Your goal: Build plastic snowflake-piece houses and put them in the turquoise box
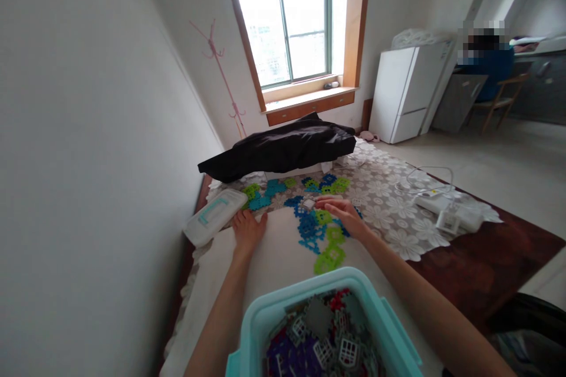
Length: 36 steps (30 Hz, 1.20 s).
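My left hand (247, 230) lies flat on the table with its fingers stretched out, beside a white and teal lid (214, 216). My right hand (344, 215) reaches over a chain of joined blue and green plastic pieces (322, 234), its fingers pinched on a small white piece (308, 204). More blue and green pieces (305, 185) lie further back on the lace cloth. A teal bin (318, 330) full of mixed pieces sits closest to me.
A black garment (283, 150) covers the far end of the table. White chargers and a cable (442, 203) lie at the right on the lace cloth (389, 188). A white wall runs along the left. A fridge (407, 94) and a seated person (486, 65) are beyond.
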Tool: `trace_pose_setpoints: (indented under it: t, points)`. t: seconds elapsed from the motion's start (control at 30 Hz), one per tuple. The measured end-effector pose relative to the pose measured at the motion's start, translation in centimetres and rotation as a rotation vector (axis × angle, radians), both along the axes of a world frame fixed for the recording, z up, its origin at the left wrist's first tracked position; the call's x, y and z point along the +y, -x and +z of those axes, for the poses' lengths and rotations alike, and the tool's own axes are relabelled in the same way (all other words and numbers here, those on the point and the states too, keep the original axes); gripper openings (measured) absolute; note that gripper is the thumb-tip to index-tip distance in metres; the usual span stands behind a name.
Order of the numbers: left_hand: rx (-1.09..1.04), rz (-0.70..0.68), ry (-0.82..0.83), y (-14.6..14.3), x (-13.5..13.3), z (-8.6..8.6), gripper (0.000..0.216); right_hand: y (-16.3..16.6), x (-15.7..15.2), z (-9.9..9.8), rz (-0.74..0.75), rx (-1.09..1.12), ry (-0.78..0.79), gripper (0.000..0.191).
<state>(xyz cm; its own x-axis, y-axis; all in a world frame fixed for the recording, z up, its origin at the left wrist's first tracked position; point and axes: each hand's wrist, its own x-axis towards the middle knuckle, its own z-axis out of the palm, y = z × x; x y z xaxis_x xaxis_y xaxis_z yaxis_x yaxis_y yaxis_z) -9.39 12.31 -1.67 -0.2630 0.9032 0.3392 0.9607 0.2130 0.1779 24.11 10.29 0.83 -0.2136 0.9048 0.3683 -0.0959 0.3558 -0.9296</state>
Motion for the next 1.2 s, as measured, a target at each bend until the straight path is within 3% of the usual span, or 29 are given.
trace_pose_setpoints:
  t: [0.13, 0.23, 0.3, 0.37, 0.43, 0.5, 0.6, 0.73, 0.87, 1.03, 1.2]
  points:
    - [-0.001, 0.007, 0.052, -0.1, 0.0, 0.0, 0.071, 0.5, -2.5, 2.4, 0.449, 0.341, 0.179, 0.033]
    - [0.001, 0.005, 0.101, 0.0, -0.1, 0.3, 0.075, 0.8, -4.1, 4.3, 0.858, 0.208, 0.123, 0.031]
    - [0.007, 0.002, 0.131, 0.2, 0.0, 0.6, 0.077, 1.1, -4.6, 4.9, 1.016, 0.101, 0.098, 0.036]
    - [0.003, 0.002, 0.165, 0.5, 0.0, 0.9, 0.078, 1.7, -4.7, 4.7, 0.956, 0.159, 0.118, 0.043]
    - [-0.003, 0.005, 0.189, 0.7, 0.1, 1.1, 0.078, 2.5, -4.5, 3.7, 0.764, 0.303, 0.147, 0.049]
    - [-0.001, 0.014, 0.197, 0.8, 0.2, 1.2, 0.077, 3.3, -4.3, 2.3, 0.611, 0.304, 0.158, 0.049]
    - [0.022, 0.054, 0.197, 0.7, 0.1, 1.4, 0.075, 4.4, -4.4, 0.5, 0.436, -0.009, 0.064, 0.049]
    - [0.024, 0.083, 0.18, 0.6, 0.1, 1.3, 0.071, 5.5, -5.1, -0.6, 0.171, -0.415, -0.264, 0.049]
    - [-0.029, -0.008, 0.132, 1.1, 0.3, 1.0, 0.066, 6.1, -5.8, -0.7, 0.191, -0.617, -0.495, 0.031]
    - [-0.147, -0.152, 0.084, 1.6, 0.7, 0.3, 0.057, 6.5, -5.7, -1.4, 0.213, -0.641, -0.507, 0.023]
    - [-0.168, -0.171, 0.031, 1.4, 2.7, 0.0, 0.072, 6.6, -5.4, -1.8, 0.213, -0.671, -0.51, 0.02]
